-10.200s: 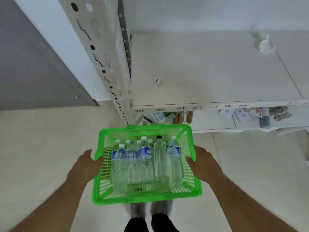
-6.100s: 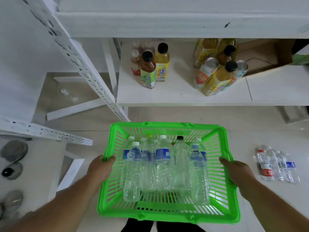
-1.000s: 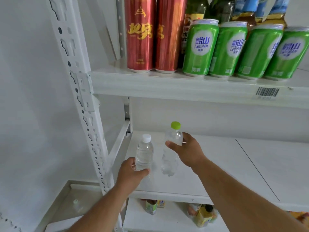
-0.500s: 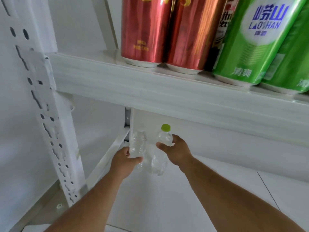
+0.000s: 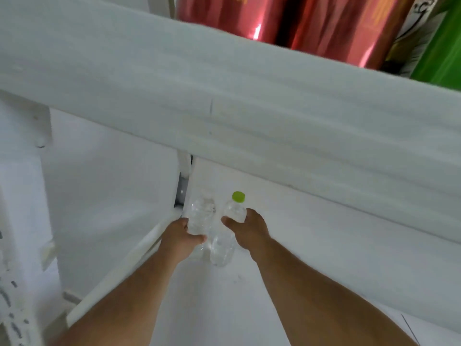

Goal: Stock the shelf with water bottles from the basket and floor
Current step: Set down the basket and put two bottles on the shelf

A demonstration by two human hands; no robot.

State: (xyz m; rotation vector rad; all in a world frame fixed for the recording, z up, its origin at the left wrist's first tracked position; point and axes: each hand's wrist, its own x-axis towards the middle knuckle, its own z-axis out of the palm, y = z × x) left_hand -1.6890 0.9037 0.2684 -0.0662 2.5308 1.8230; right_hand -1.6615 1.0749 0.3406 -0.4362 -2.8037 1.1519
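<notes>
Two clear plastic bottles upright, near white shelf (image 5: 324, 258) back-left corner post. Left hand (image 5: 178, 239) grips white-capped bottle (image 5: 200, 216), nearer post; right hand (image 5: 249, 231) grips green-capped bottle (image 5: 230, 228) just beside. Long axes vertical; set-down looks straight down.

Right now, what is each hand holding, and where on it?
Left hand holds the clear bottle round its lower body. Right hand holds the green-capped bottle round its upper body, just below the cap.
</notes>
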